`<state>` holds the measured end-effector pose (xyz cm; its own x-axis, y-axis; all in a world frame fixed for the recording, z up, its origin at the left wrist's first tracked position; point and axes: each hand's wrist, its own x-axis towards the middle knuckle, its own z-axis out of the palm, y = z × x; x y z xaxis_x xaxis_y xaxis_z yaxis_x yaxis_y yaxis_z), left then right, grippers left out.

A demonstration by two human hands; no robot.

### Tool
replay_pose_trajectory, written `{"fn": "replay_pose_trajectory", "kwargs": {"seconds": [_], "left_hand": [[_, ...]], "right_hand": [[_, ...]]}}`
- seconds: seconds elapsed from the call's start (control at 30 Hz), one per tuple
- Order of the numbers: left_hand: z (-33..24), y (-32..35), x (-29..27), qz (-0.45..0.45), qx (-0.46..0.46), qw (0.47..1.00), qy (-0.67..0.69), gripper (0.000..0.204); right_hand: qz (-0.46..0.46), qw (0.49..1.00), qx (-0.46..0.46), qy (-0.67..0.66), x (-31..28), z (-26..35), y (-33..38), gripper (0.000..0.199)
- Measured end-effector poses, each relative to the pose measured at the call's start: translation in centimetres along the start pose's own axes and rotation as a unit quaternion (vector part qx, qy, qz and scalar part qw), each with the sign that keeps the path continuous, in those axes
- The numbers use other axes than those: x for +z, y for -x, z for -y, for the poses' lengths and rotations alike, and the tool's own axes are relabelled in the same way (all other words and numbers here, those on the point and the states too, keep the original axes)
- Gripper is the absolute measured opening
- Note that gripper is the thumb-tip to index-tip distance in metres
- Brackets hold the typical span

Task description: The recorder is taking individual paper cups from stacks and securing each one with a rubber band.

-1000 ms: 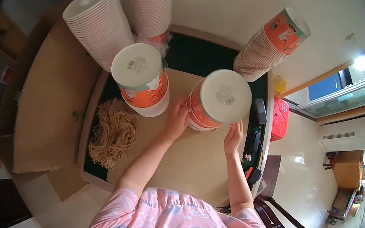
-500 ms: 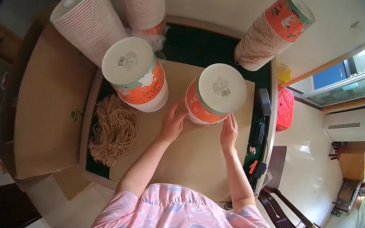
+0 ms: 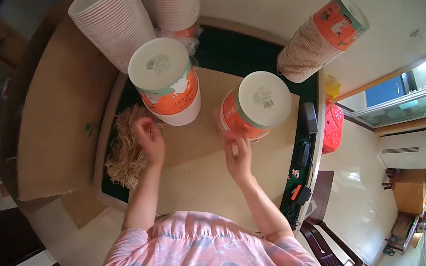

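Note:
An upturned orange paper tub with a pale base [image 3: 265,98] stands on the cardboard sheet [image 3: 201,180], over the rims of other tubs. At its lower front edge is my right hand [image 3: 239,158], fingers bent and somewhat blurred, with a gap between thumb and fingers. My left hand [image 3: 150,141] hovers at the right side of a heap of beige twine [image 3: 125,156], fingers loosely curled and apart. No strand shows clearly in it. Behind that hand another upturned orange tub stack [image 3: 172,95] stands on the left.
Tall stacks of white tubs [image 3: 112,17] in plastic wrap rise at the back left. A tied stack [image 3: 310,46] stands back right. Left is a large cardboard box [image 3: 63,124]. Black adapters [image 3: 309,117] line the right edge; a red stool [image 3: 333,130] stands beyond.
My left hand has left the right tub and moved left to the twine. My right hand has shifted from the tub's right side to its front.

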<state>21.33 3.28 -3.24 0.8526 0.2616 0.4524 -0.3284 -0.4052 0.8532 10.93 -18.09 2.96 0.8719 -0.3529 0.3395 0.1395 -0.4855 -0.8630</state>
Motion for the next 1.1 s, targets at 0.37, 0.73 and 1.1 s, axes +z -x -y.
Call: {"fn": "replay_pose_trajectory", "kwargs": {"seconds": [0.37,0.73,1.1], "left_hand": [[2.2,-12.5,-1.3,0.18,-0.323,0.926,0.071,0.018],[0.5,-13.5,-1.3,0.153,-0.364,0.906,0.151,0.016],[1.3,-15.0,-1.3,0.216,-0.413,0.883,0.065,0.013]], "right_hand": [[0.057,0.91,0.303,-0.276,9.7,-1.3,-9.6,0.025],[0.104,0.874,0.341,-0.33,8.9,-1.5,-10.6,0.019],[0.129,0.846,0.41,-0.316,8.2,-1.2,-12.0,0.014]]}}
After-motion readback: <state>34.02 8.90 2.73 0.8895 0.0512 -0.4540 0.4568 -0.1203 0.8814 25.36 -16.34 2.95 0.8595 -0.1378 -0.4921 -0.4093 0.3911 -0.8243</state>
